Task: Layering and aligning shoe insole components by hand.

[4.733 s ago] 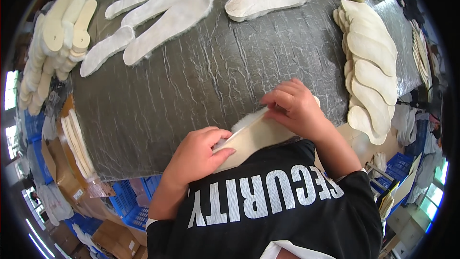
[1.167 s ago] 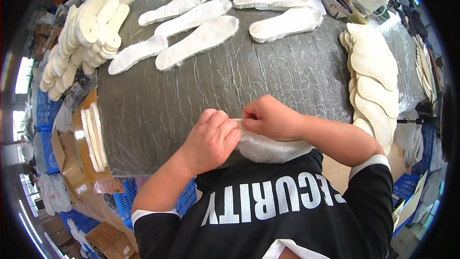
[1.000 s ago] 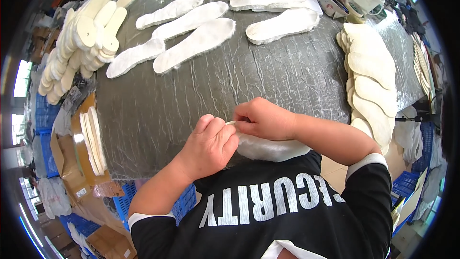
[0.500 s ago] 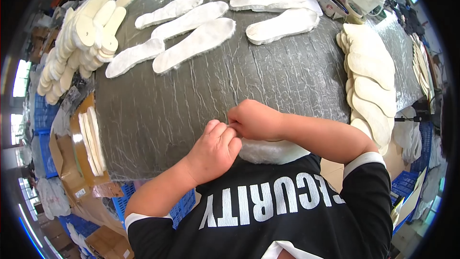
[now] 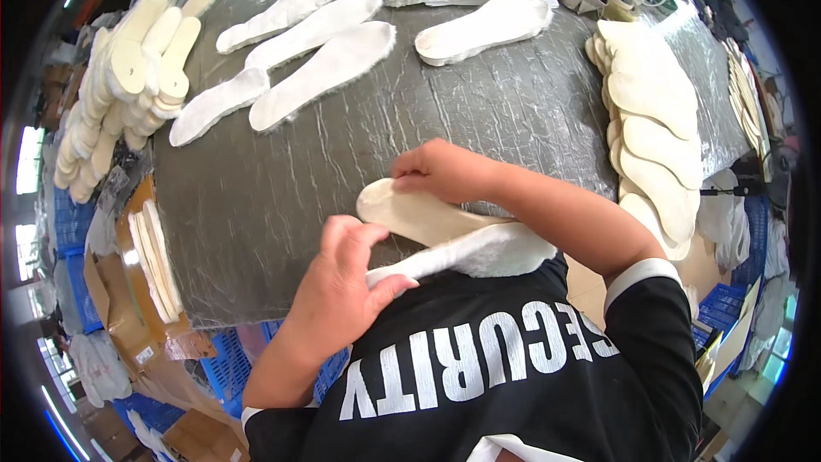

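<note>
My right hand (image 5: 445,169) pinches the toe end of a cream shoe insole (image 5: 415,216) lying at the near edge of the grey wrapped table (image 5: 282,205). My left hand (image 5: 342,278) grips a white fluffy liner piece (image 5: 479,252) that sits just under the insole, against my black shirt. The two hands are close together, the pieces slightly apart at the toe.
Several finished fluffy white insoles (image 5: 325,60) lie in a row at the far side. A stack of cream insoles (image 5: 658,128) fans along the right edge. More insoles (image 5: 128,85) pile at the left. Cardboard boxes (image 5: 137,308) and blue crates (image 5: 222,359) stand below the table.
My hands have parted; the cream insole's toe end now shows on the table, and my left hand has dropped lower with the fluffy piece.
</note>
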A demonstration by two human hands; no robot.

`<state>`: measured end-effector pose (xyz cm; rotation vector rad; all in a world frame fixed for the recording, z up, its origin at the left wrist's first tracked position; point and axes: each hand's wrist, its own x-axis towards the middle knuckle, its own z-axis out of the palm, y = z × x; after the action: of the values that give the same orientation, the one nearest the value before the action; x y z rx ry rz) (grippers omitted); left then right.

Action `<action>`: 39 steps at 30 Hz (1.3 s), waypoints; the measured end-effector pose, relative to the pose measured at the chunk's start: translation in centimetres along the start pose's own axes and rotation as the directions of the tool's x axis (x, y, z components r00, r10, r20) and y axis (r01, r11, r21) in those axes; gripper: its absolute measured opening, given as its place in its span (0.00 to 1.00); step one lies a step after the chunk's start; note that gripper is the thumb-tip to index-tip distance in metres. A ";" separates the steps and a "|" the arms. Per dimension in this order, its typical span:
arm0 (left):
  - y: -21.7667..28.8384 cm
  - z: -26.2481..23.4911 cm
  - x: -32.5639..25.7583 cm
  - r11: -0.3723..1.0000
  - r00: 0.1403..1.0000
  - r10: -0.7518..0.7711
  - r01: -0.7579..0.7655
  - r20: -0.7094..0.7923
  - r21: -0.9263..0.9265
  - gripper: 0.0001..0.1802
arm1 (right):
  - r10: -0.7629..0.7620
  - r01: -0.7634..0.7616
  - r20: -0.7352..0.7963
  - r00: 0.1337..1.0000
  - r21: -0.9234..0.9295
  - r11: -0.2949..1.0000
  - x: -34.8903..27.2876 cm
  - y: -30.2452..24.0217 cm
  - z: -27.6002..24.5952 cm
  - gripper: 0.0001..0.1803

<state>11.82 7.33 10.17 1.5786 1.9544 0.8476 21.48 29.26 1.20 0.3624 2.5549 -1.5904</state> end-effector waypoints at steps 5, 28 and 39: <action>0.1 0.1 0.8 0.992 0.984 -0.006 -0.016 0.177 0.124 0.21 | 0.227 -0.316 0.305 0.925 0.285 0.905 -0.3 -1.2 -0.9 0.21; -3.3 0.3 5.6 0.995 0.862 0.099 -0.086 0.496 -0.050 0.12 | -0.033 0.027 -0.053 0.998 -0.116 0.993 -9.9 1.0 -0.8 0.26; -4.0 1.3 5.4 0.971 0.885 -0.163 0.222 0.436 -0.087 0.11 | -0.052 0.004 -0.266 0.963 -0.177 0.984 -7.4 0.6 1.0 0.22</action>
<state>8.92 12.26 6.45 1.3275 1.6636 0.4878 28.71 27.53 1.80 0.5619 2.8879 -1.3944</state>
